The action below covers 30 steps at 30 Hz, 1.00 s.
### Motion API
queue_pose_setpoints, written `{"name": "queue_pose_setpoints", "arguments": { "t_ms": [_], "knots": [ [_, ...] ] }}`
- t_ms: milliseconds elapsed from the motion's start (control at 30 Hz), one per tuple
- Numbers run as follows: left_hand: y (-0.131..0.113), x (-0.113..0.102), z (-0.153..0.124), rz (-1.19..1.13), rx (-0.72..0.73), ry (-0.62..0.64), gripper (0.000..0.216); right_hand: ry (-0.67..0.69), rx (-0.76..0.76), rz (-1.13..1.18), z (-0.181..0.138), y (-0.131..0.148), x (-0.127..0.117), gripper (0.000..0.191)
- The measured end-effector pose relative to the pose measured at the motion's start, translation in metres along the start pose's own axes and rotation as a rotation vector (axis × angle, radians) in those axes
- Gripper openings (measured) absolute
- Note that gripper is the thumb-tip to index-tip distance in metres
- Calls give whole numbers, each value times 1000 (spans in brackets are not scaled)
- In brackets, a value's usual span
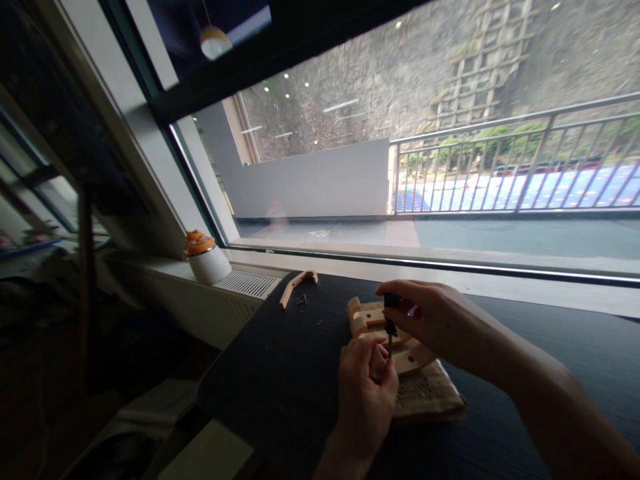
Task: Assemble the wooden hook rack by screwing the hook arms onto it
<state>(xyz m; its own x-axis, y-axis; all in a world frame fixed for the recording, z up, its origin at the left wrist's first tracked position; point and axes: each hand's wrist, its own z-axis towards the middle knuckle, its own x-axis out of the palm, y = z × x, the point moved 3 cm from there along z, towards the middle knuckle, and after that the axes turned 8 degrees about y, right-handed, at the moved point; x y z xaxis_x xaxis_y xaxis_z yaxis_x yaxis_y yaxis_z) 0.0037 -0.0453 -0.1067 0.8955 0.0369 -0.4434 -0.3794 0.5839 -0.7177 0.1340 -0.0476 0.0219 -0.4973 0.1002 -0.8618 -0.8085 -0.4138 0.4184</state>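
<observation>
My right hand (pixel 425 310) grips the black handle of a screwdriver (pixel 391 328), which stands nearly upright with its shaft pointing down. My left hand (pixel 367 387) is closed on a pale wooden piece (pixel 379 360), its thumb and fingers close around the screwdriver's lower end. The screwdriver tip and any screw under it are hidden by the left hand. Further pale wooden strips (pixel 407 360) with dark holes and rounded ends lie side by side under both hands. They rest on a worn brown cardboard slab (pixel 430 393) marked with small holes.
On the black table (pixel 280 373), a curved wooden piece (pixel 295 287) lies at the far left corner beside several small screws (pixel 303 299). A white pot with an orange top (pixel 207 260) stands on the sill by the window. The table's rounded left edge borders a dark floor area.
</observation>
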Motion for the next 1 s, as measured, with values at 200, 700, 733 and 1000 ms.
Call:
{"name": "queue_pose_setpoints", "arguments": {
  "t_ms": [200, 700, 733, 1000],
  "knots": [
    [0, 0, 0, 4, -6, 5, 37, -13, -33, 14, -1, 2, -5, 29],
    [0, 0, 0, 27, 13, 1, 34, -60, -45, -10, 0, 3, -4, 26],
    [0, 0, 0, 27, 6, 3, 34, -60, -46, -4, 1, 3, -3, 25],
    [1, 1, -1, 12, 1, 3, 35, -60, -15, -53, -1, 1, -5, 27]
  ]
}}
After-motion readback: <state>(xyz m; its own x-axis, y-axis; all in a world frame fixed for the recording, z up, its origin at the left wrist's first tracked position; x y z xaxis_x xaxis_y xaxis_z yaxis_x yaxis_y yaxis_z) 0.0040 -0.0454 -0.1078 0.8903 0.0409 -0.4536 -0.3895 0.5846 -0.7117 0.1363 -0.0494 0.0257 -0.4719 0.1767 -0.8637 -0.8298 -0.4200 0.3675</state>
